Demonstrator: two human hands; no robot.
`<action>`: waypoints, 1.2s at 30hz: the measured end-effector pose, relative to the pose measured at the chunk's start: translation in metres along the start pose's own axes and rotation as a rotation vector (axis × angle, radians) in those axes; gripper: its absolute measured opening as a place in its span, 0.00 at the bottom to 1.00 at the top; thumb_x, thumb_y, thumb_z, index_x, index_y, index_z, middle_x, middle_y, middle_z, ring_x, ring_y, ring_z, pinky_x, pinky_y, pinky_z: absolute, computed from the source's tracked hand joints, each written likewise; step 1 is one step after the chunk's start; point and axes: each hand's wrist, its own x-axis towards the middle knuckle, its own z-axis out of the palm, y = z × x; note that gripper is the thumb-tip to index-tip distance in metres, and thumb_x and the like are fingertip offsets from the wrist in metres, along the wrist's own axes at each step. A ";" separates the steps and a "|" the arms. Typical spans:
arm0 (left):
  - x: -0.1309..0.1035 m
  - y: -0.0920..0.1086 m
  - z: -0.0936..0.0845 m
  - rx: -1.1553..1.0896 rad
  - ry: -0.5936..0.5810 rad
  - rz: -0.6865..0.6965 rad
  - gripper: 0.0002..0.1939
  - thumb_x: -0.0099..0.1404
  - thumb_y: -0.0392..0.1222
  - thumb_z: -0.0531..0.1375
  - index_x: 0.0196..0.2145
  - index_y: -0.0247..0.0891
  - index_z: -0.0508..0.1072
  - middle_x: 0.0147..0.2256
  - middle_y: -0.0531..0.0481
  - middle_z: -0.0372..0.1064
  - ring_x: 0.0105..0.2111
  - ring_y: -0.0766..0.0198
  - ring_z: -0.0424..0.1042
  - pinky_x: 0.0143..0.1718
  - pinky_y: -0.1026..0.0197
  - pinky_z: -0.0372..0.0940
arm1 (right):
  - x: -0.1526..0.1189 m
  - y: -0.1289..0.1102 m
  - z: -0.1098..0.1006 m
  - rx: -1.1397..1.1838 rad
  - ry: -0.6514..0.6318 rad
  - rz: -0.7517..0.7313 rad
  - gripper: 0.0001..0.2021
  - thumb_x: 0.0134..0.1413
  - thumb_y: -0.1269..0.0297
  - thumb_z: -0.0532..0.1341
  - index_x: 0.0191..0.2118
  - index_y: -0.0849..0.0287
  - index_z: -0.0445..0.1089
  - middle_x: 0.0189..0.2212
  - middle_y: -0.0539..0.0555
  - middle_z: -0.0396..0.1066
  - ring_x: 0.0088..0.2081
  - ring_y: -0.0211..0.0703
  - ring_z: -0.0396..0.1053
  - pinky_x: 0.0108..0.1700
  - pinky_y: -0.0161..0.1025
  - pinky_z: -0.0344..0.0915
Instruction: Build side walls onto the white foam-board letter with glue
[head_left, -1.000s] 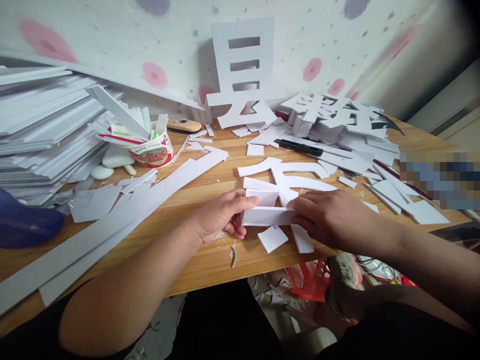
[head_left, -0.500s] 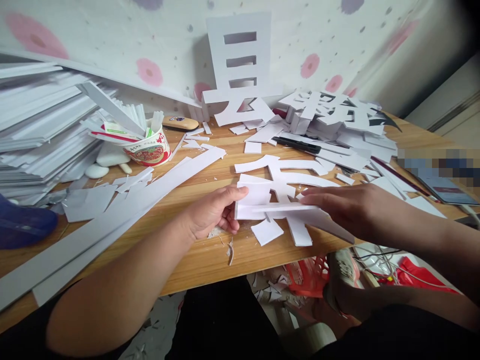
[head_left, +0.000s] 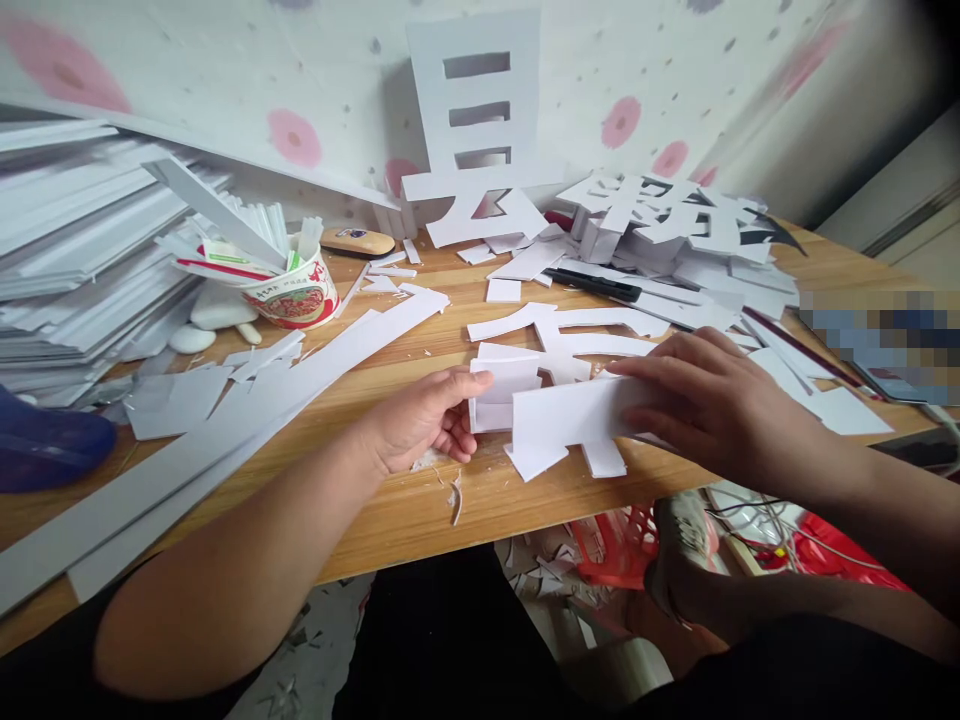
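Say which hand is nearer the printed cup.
Left. The left hand is in front and to the right of the cup; the right hand is farther right, holding a white strip.

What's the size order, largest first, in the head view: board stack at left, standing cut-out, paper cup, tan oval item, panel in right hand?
1. Board stack
2. Standing cut-out
3. Panel and paper cup: too alike to rank; panel's nearer, partly covered
4. Tan oval item

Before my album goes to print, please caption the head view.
Left hand grips a small white piece; right hand holds a white strip over the wooden table.
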 end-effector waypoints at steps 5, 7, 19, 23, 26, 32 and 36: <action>0.000 -0.001 0.002 0.029 0.024 0.008 0.29 0.50 0.67 0.62 0.33 0.36 0.69 0.24 0.52 0.66 0.18 0.70 0.64 0.17 0.69 0.55 | 0.012 -0.011 0.007 -0.041 0.096 0.016 0.08 0.60 0.62 0.56 0.40 0.59 0.70 0.35 0.59 0.69 0.38 0.52 0.64 0.40 0.48 0.62; 0.001 -0.001 0.002 0.025 0.012 0.020 0.28 0.51 0.66 0.61 0.33 0.36 0.69 0.23 0.52 0.66 0.19 0.69 0.64 0.18 0.68 0.56 | 0.016 -0.015 0.010 -0.074 0.102 0.012 0.08 0.60 0.63 0.57 0.39 0.60 0.70 0.35 0.59 0.69 0.37 0.51 0.64 0.39 0.47 0.62; 0.000 -0.001 0.004 0.023 0.020 0.023 0.28 0.51 0.66 0.60 0.32 0.36 0.68 0.22 0.52 0.66 0.18 0.69 0.65 0.17 0.68 0.59 | 0.019 -0.021 0.017 -0.100 0.083 -0.016 0.08 0.60 0.64 0.57 0.36 0.62 0.71 0.34 0.60 0.70 0.36 0.50 0.66 0.38 0.45 0.63; 0.000 -0.001 0.006 0.060 0.021 0.034 0.27 0.53 0.65 0.59 0.33 0.35 0.69 0.23 0.51 0.66 0.18 0.69 0.66 0.18 0.68 0.61 | 0.014 -0.020 0.020 -0.084 0.088 -0.010 0.07 0.59 0.64 0.58 0.37 0.62 0.71 0.34 0.59 0.70 0.37 0.49 0.66 0.38 0.44 0.64; 0.001 -0.001 0.006 0.060 0.019 0.032 0.27 0.54 0.66 0.60 0.34 0.36 0.68 0.23 0.52 0.66 0.18 0.69 0.66 0.18 0.69 0.60 | 0.011 -0.019 0.020 -0.092 0.072 -0.019 0.06 0.59 0.65 0.59 0.37 0.62 0.71 0.34 0.58 0.69 0.35 0.46 0.66 0.36 0.42 0.63; 0.000 0.000 0.007 0.088 0.033 0.011 0.27 0.54 0.66 0.59 0.34 0.37 0.67 0.23 0.53 0.65 0.20 0.69 0.66 0.20 0.67 0.61 | 0.011 -0.022 0.016 -0.060 -0.006 -0.069 0.06 0.60 0.67 0.58 0.34 0.62 0.70 0.29 0.55 0.68 0.33 0.44 0.65 0.35 0.40 0.62; -0.002 0.000 0.006 0.116 0.012 0.014 0.28 0.54 0.65 0.61 0.38 0.37 0.66 0.28 0.51 0.66 0.22 0.68 0.67 0.23 0.65 0.63 | 0.011 -0.021 0.019 -0.046 -0.010 -0.062 0.06 0.60 0.67 0.57 0.33 0.61 0.70 0.29 0.55 0.69 0.33 0.43 0.66 0.34 0.39 0.62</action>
